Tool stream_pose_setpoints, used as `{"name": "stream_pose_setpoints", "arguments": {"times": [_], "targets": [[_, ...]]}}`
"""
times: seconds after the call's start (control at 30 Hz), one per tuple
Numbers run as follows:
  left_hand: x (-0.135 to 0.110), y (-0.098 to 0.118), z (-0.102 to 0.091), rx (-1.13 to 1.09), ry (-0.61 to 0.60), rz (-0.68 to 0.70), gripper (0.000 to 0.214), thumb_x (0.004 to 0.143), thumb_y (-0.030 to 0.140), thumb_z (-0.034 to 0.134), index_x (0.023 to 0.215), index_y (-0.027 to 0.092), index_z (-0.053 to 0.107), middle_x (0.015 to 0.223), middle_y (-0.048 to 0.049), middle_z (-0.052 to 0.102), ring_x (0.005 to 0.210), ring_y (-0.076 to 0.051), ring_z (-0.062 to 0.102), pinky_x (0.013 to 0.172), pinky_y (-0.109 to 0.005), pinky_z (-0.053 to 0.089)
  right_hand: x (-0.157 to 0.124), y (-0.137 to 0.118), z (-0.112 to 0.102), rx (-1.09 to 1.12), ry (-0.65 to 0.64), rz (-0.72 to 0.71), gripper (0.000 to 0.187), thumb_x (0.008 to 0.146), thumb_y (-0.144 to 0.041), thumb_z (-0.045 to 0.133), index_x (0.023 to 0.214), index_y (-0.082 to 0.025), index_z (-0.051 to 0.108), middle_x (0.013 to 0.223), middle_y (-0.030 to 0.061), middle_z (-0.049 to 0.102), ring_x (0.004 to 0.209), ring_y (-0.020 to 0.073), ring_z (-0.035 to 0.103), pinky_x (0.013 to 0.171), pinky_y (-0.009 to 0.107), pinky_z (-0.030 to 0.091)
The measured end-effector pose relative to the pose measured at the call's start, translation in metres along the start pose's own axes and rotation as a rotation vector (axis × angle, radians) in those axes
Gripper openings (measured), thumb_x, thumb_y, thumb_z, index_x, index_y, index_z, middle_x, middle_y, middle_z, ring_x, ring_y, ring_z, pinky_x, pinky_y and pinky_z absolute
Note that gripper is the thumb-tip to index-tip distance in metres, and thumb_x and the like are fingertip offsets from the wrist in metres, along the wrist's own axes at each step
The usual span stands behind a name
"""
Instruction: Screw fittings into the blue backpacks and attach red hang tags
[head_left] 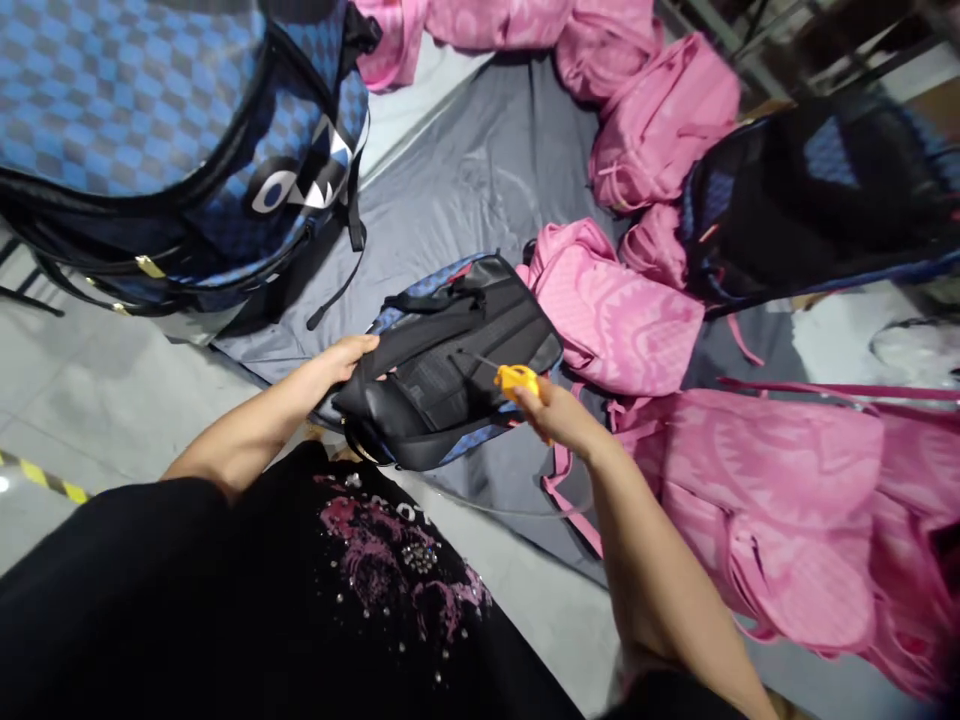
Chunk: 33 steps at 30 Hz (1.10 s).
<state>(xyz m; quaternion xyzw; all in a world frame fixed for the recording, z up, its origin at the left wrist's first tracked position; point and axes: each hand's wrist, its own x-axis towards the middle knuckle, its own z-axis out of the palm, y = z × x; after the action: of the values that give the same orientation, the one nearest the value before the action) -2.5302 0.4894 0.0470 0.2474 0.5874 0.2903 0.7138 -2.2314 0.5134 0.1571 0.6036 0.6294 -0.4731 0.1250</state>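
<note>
A black backpack [450,360] with blue checked sides lies back panel up on the grey cloth in front of me. My left hand [349,362] is closed on its near left end, beside the shoulder strap. In my right hand [551,410] is a yellow air blow gun [517,380], gripped by its handle. Its thin dark nozzle points left over the padded back panel. Whether the tip touches the fabric, I cannot tell. A thin, clear hose curves below the backpack.
A large blue checked backpack [142,100] stands at upper left. Several pink backpacks [615,310] line the right and far sides of the grey cloth [480,160]. Another dark blue backpack [810,200] lies at upper right. Yellow-black tape [45,478] marks the floor at left.
</note>
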Motion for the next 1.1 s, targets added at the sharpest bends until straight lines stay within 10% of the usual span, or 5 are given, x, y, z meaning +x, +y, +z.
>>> {"name": "stream_pose_setpoints", "arguments": {"times": [0.27, 0.47, 0.6, 0.87, 1.1], "targets": [[0.022, -0.009, 0.020, 0.137, 0.109, 0.015, 0.027, 0.096, 0.027, 0.041, 0.101, 0.013, 0.064, 0.083, -0.0132, 0.074, 0.081, -0.027, 0.073, 0.071, -0.040, 0.059, -0.005, -0.012, -0.014, -0.094, -0.090, -0.039, 0.037, 0.098, -0.042, 0.045, 0.120, -0.014, 0.058, 0.057, -0.0042, 0.054, 0.041, 0.0094, 0.045, 0.042, 0.019, 0.035], [-0.025, -0.029, 0.084, 0.853, 0.123, 0.636, 0.046, 0.094, 0.021, 0.052, 0.140, 0.020, 0.055, 0.158, -0.0110, 0.038, 0.147, -0.030, 0.032, 0.120, -0.050, 0.027, -0.016, 0.037, -0.061, -0.473, 0.445, 0.342, 0.047, 0.100, -0.040, 0.040, 0.133, -0.009, 0.053, 0.094, 0.0158, 0.070, 0.068, 0.0198, 0.064, 0.061, 0.027, 0.045], [-0.049, -0.068, 0.134, 1.381, 0.032, 0.842, 0.063, 0.090, 0.039, 0.063, 0.145, 0.014, 0.048, 0.162, -0.0204, 0.023, 0.151, -0.038, 0.021, 0.118, -0.058, 0.024, -0.038, 0.042, -0.059, -0.420, 0.159, 0.313, 0.042, 0.097, -0.044, 0.049, 0.123, -0.013, 0.061, 0.080, 0.0090, 0.071, 0.058, 0.0169, 0.062, 0.057, 0.025, 0.044], [-0.023, -0.095, 0.153, 0.874, -0.081, 0.424, 0.047, 0.088, 0.014, 0.055, 0.135, 0.013, 0.058, 0.154, -0.0213, 0.041, 0.144, -0.037, 0.037, 0.115, -0.058, 0.032, -0.108, 0.076, -0.035, -0.183, 0.079, 0.328, 0.041, 0.097, -0.046, 0.047, 0.122, -0.016, 0.060, 0.062, -0.0003, 0.061, 0.046, 0.0136, 0.052, 0.047, 0.023, 0.039], [-0.003, -0.080, 0.139, 0.707, -0.063, 0.225, 0.049, 0.103, 0.026, 0.018, 0.128, 0.012, 0.057, 0.094, -0.0144, 0.075, 0.075, -0.021, 0.075, 0.061, -0.032, 0.059, -0.125, 0.115, 0.000, 0.013, 0.025, 0.240, 0.041, 0.098, -0.047, 0.042, 0.117, -0.015, 0.060, 0.064, 0.0009, 0.063, 0.047, 0.0139, 0.055, 0.051, 0.023, 0.042]]}}
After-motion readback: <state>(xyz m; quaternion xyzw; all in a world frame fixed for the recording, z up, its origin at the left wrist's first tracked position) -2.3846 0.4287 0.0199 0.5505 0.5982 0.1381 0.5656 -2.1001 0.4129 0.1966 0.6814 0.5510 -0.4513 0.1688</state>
